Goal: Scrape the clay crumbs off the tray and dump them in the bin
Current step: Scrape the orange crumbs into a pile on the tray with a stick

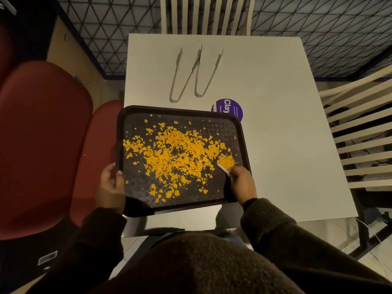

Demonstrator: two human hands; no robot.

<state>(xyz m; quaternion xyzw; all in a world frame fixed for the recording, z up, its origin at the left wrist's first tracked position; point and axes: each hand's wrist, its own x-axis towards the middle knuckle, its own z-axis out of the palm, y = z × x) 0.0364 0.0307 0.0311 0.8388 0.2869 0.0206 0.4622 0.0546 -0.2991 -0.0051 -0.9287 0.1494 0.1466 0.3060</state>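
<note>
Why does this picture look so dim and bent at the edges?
Head view: dim, yellowish light; the wide lens bows the table edges and chair slats; the right hand casts a soft shadow on the tray; the crumbs look sharp.

A black tray (180, 109) is lying over the desk's (275, 124) near-left corner, its left rim hanging past the desk's left edge, with orange clay crumbs (176, 153) spreading across most of it. The left grip (111, 183) is clasping the tray's left rim, thumb on top. The right grip (241, 183) is pinching a thin white stick (223, 169), its tip touching crumbs near the tray's right rim. Two metal tongs (197, 64) are lying toward the far edge, and a purple sticker (230, 107) is peeking from under the tray's far-right corner.
</note>
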